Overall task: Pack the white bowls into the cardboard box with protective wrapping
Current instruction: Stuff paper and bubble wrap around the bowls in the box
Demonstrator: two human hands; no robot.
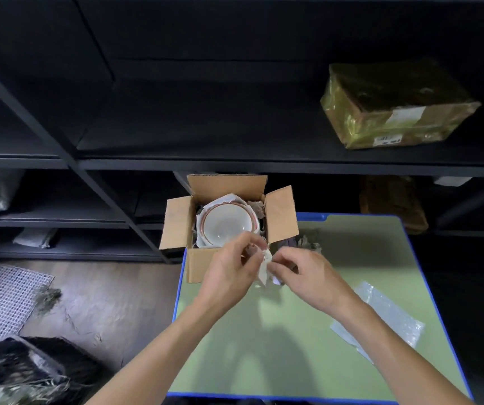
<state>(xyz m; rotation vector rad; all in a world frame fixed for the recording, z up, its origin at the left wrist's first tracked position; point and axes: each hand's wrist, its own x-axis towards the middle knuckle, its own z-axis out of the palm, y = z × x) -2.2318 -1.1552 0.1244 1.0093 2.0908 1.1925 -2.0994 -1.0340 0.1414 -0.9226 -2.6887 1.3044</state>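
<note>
Dark metal shelving fills the background of my feed, and on one shelf at about one o'clock sits a parcel wrapped in shiny yellowish tape. Below it I look down on a green table with a blue edge. The cardboard box stands on the table's corner at eleven o'clock with all four flaps open. Inside it lies a white bowl with a reddish rim line, mouth up, nested in white wrapping paper. Some crumpled brown paper is tucked into the box's two o'clock corner. Both hands meet just in front of the box at its five o'clock corner. The left hand has its fingers curled and pinches a small paper scrap. The right hand pinches the same scrap from the three o'clock side with thumb and fingertips. I cannot tell whether the scrap is paper or tape. More crumpled packing lies on the table just beside the box's right flap. A sheet of bubble wrap lies flat on the table at four o'clock, well apart from the hands. On the wooden floor at nine o'clock I see a white mesh mat, and at seven o'clock a dark basket with straw-like strands around it.
</note>
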